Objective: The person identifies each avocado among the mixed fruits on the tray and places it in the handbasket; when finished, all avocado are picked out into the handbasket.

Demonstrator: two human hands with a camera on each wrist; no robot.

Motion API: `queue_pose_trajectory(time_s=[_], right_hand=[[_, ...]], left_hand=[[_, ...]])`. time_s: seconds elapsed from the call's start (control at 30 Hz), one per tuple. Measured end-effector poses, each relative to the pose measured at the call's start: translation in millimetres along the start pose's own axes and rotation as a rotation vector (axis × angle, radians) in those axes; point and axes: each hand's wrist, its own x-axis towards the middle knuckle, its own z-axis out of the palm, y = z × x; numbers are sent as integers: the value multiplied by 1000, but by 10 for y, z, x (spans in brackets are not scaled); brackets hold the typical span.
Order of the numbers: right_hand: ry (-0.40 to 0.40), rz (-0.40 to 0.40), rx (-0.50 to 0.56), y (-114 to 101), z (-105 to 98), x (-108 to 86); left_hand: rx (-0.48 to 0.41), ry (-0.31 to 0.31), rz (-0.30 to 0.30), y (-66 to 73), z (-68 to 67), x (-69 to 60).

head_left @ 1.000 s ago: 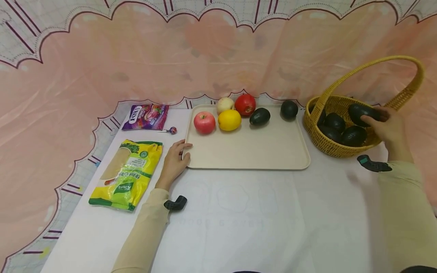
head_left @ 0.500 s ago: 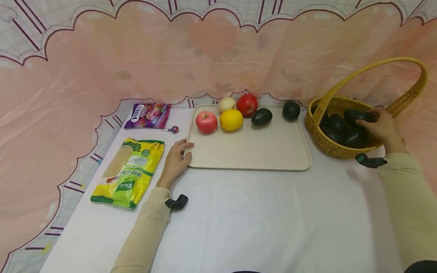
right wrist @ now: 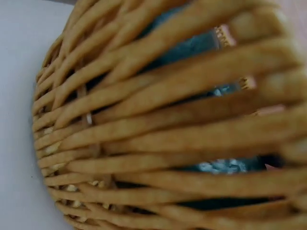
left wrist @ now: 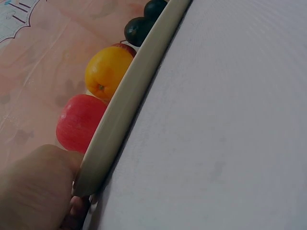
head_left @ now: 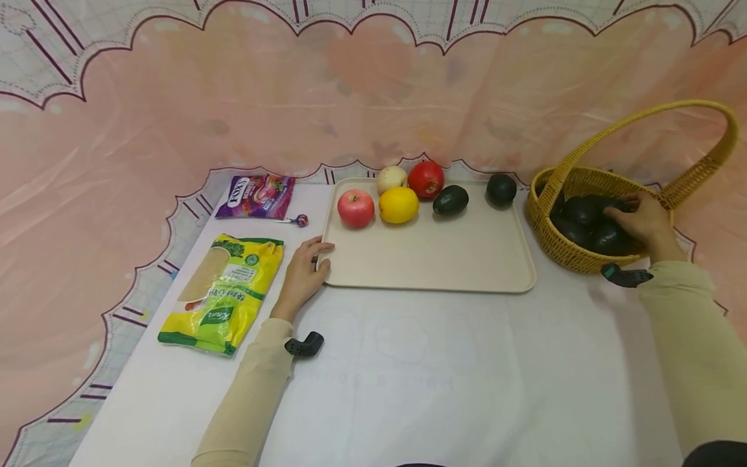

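Note:
In the head view, my right hand (head_left: 644, 224) reaches into the yellow wicker basket (head_left: 551, 243) and holds a dark avocado (head_left: 604, 202) among several others there. Its far fingers are hidden by the fruit. Woven strands of the basket fill the right wrist view, with dark green fruit behind them. At the left end of the beige tray (head_left: 426, 263), my left hand (head_left: 303, 275) grips the rim. Along the tray's back lie a pink-red apple (head_left: 356, 208), a yellow-orange fruit (head_left: 399, 205), a pale round fruit (head_left: 391, 178), a red fruit (head_left: 426, 179) and two avocados (head_left: 450, 200).
Left of the tray lie a purple Fox's candy bag (head_left: 257, 196), a lollipop (head_left: 301, 220) and a yellow-green Knorr packet (head_left: 224, 295). The basket's tall handle (head_left: 694, 104) arches above my right hand. A pink patterned cloth (head_left: 262, 97) hangs behind the white table (head_left: 420, 376).
My right hand has lowered deeper into the basket with the avocado, which now sits among the others. The left hand stays on the tray's edge. The head view has shifted slightly.

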Motion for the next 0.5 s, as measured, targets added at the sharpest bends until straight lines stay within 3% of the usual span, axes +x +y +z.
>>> queue_pose_trajectory(time_s=[0.33, 0.5], right_hand=[[209, -61, 171, -7, 109, -108], [267, -88, 240, -66, 147, -208]], left_hand=[[-4, -26, -22, 34, -39, -4], [-8, -26, -23, 34, -43, -6]])
